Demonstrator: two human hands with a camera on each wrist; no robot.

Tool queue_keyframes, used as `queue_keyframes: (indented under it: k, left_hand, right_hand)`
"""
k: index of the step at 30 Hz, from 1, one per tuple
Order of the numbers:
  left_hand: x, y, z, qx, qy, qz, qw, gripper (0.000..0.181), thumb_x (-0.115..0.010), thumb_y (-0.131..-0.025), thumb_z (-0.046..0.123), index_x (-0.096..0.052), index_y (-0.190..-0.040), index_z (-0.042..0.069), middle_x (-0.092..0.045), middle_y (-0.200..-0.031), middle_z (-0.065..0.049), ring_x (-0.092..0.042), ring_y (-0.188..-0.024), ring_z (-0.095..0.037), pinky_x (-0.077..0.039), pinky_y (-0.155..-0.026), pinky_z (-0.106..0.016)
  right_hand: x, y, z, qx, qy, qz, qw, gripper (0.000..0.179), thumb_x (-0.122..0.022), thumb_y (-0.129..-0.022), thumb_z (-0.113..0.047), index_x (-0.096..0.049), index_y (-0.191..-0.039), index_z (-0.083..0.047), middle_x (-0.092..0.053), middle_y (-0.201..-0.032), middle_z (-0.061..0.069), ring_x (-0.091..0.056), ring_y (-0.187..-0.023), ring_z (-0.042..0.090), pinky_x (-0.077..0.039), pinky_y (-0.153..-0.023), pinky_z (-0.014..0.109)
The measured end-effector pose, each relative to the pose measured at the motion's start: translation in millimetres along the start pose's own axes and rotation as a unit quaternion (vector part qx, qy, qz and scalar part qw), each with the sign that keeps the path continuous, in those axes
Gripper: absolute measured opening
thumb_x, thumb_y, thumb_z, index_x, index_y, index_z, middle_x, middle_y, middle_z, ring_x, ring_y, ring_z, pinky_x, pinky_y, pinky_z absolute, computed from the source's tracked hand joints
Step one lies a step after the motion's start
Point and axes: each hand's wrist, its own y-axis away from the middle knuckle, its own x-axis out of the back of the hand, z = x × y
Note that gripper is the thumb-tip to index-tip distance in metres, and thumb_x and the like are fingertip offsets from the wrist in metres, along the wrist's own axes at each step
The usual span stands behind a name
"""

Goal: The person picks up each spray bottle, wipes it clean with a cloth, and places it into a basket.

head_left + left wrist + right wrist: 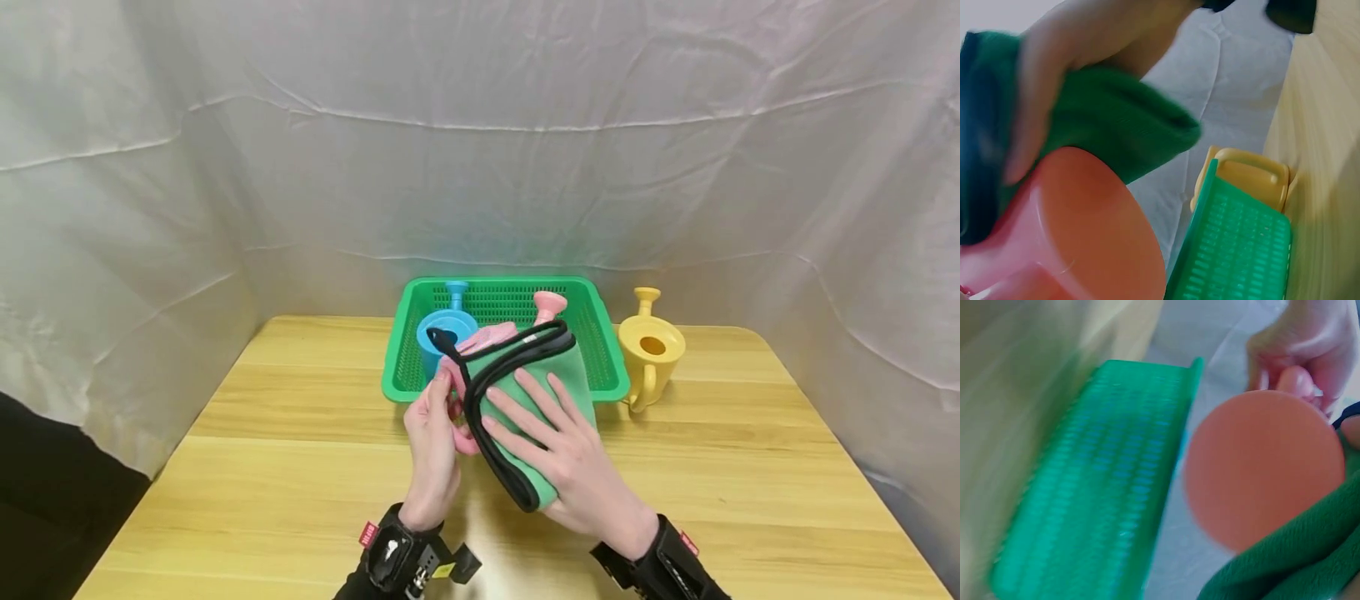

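Observation:
My left hand (433,446) grips a pink watering can (465,439) by its handle, over the near rim of the green basket (395,375). The can's round base (1266,469) faces the right wrist camera. Held against the can's side is a folded green cloth (573,375) with black edging and a loop. My right hand (573,467) holds this cloth, fingers spread long over its top and thumb hidden underneath. Much of the can's body is covered by the cloth, while a pink sprinkler head (550,302) shows above it.
Inside the basket stands a blue watering can (447,322). A yellow watering can (651,346) is on the wooden table (285,467), just right of the basket. Pale fabric (480,192) hangs behind the table and along both sides.

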Motion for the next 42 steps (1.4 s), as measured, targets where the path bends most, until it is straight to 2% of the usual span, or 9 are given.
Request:
queue_keyframes:
  k: [4,9,15,19,23,28,34,38,42]
  left_hand:
    - [0.3,-0.9,2.0,-0.004,0.010,-0.006,0.9999,0.036,-0.050,-0.106,0.037,-0.065,-0.082,0.013,-0.059,-0.068,0.004,-0.058,-0.057,-0.005,-0.045,-0.043,-0.017]
    - [-0.7,0.3,1.3,-0.003,-0.003,-0.012,0.9999,0.036,-0.049,-0.106,0.036,-0.066,-0.085,0.013,-0.062,-0.072,0.004,-0.059,-0.064,-0.007,-0.048,-0.048,-0.018]
    - [0.0,3.8,-0.6,-0.003,-0.020,-0.026,0.9995,0.037,-0.050,-0.106,0.040,-0.068,-0.090,0.011,-0.073,-0.086,0.002,-0.067,-0.060,-0.007,-0.056,-0.054,-0.022]
    - [-1.1,4.9,-2.8,-0.001,-0.025,-0.026,0.9993,0.035,-0.050,-0.106,0.038,-0.069,-0.092,0.011,-0.073,-0.078,0.003,-0.065,-0.051,-0.006,-0.055,-0.053,-0.022]
    - [-1.0,3.8,-4.3,0.004,-0.020,-0.018,0.9996,0.033,-0.049,-0.106,0.037,-0.069,-0.097,0.011,-0.068,-0.074,0.004,-0.063,-0.049,-0.006,-0.049,-0.045,-0.019]
    - [-0.6,1.7,-2.8,0.006,-0.006,-0.007,0.9999,0.034,-0.050,-0.106,0.037,-0.064,-0.085,0.014,-0.060,-0.070,0.005,-0.060,-0.057,-0.005,-0.047,-0.046,-0.017]
    - [-0.9,1.0,0.6,-0.003,-0.017,0.001,0.9999,0.032,-0.052,-0.105,0.037,-0.071,-0.091,0.016,-0.069,-0.083,0.005,-0.062,-0.076,-0.008,-0.057,-0.063,-0.022]
    - [-1.1,2.0,0.9,-0.002,-0.023,-0.010,0.9997,0.035,-0.051,-0.105,0.036,-0.068,-0.085,0.014,-0.070,-0.087,0.004,-0.066,-0.081,-0.010,-0.056,-0.059,-0.022]
    - [-0.2,3.3,0.2,-0.004,-0.020,-0.023,0.9995,0.041,-0.050,-0.106,0.036,-0.058,-0.075,0.010,-0.069,-0.083,0.002,-0.067,-0.079,-0.010,-0.052,-0.050,-0.020]
  right_hand:
    - [3,14.9,1,0.025,-0.015,0.002,0.9996,0.041,-0.040,-0.106,-0.027,-0.063,-0.135,-0.009,-0.052,-0.152,0.012,-0.033,-0.151,0.037,-0.016,-0.127,0.052]
    - [3,20.0,2,0.020,-0.024,0.006,0.9995,0.040,-0.042,-0.106,-0.028,-0.063,-0.134,-0.009,-0.051,-0.152,0.012,-0.033,-0.151,0.037,-0.016,-0.127,0.052]
    - [-1,7.0,4,0.008,-0.026,0.036,0.9990,0.041,-0.043,-0.105,-0.029,-0.065,-0.132,-0.007,-0.051,-0.153,0.011,-0.033,-0.151,0.037,-0.018,-0.127,0.052]
    - [-3,-6.7,8,-0.002,-0.036,0.064,0.9973,0.040,-0.045,-0.105,-0.028,-0.066,-0.130,-0.006,-0.053,-0.151,0.012,-0.034,-0.150,0.037,-0.021,-0.126,0.052]
    - [-2,-12.6,10,-0.007,-0.041,0.064,0.9971,0.040,-0.047,-0.105,-0.030,-0.066,-0.131,-0.006,-0.053,-0.151,0.012,-0.035,-0.150,0.037,-0.021,-0.126,0.052]
    - [3,-0.1,8,0.001,-0.053,0.039,0.9978,0.039,-0.045,-0.106,-0.026,-0.065,-0.133,-0.006,-0.050,-0.154,0.011,-0.032,-0.151,0.036,-0.019,-0.127,0.050]
    - [8,21.5,6,0.022,-0.080,0.034,0.9960,0.039,-0.046,-0.105,-0.026,-0.065,-0.131,-0.004,-0.048,-0.155,0.013,-0.031,-0.152,0.037,-0.017,-0.127,0.050]
    - [5,24.8,7,0.013,-0.122,0.057,0.9909,0.039,-0.048,-0.105,-0.027,-0.065,-0.130,-0.003,-0.049,-0.154,0.013,-0.031,-0.152,0.037,-0.018,-0.128,0.047]
    - [2,18.5,11,-0.005,-0.189,0.095,0.9774,0.038,-0.049,-0.105,-0.023,-0.063,-0.133,0.000,-0.049,-0.153,0.016,-0.030,-0.153,0.037,-0.020,-0.128,0.044]
